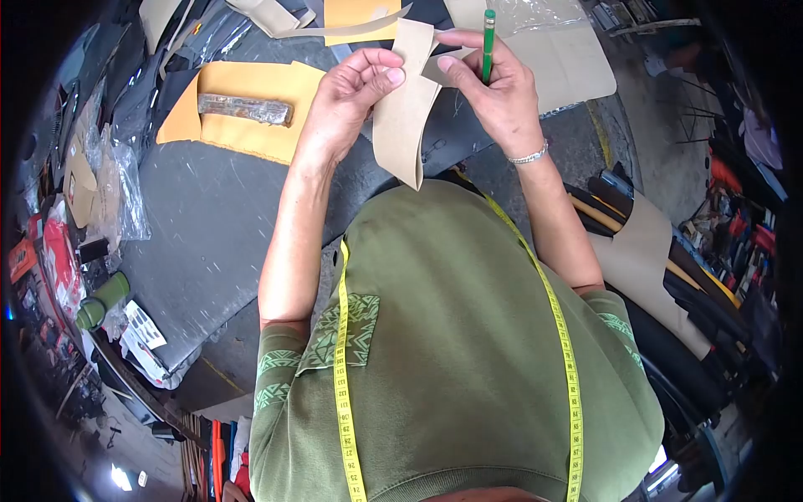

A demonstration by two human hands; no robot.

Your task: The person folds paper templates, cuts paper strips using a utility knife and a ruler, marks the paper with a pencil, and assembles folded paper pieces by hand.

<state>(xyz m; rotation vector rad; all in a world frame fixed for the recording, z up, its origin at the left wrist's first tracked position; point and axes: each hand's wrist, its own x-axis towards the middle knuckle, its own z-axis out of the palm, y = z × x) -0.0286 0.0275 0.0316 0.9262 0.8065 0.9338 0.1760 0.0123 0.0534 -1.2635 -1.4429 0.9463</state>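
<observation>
A folded strip of tan card (400,121) hangs upright in front of me above the dark table. My left hand (358,94) pinches its left edge between thumb and fingers. At the strip's right side, my right hand (502,96) has a green pencil (488,46) tucked between its fingers, pointing up. The right thumb and index finger reach to the card's edges; whether they grip it I cannot tell. To the left of my left hand, a tape-wrapped bar (245,109) lies on yellow-orange paper (276,144).
More tan card (569,71) covers the table's far right. Plastic bags (125,188) and a green bottle (103,299) line the left edge of the dark table (209,217). Rolls of material (644,243) stand at right. A yellow measuring tape (341,368) hangs over my shirt.
</observation>
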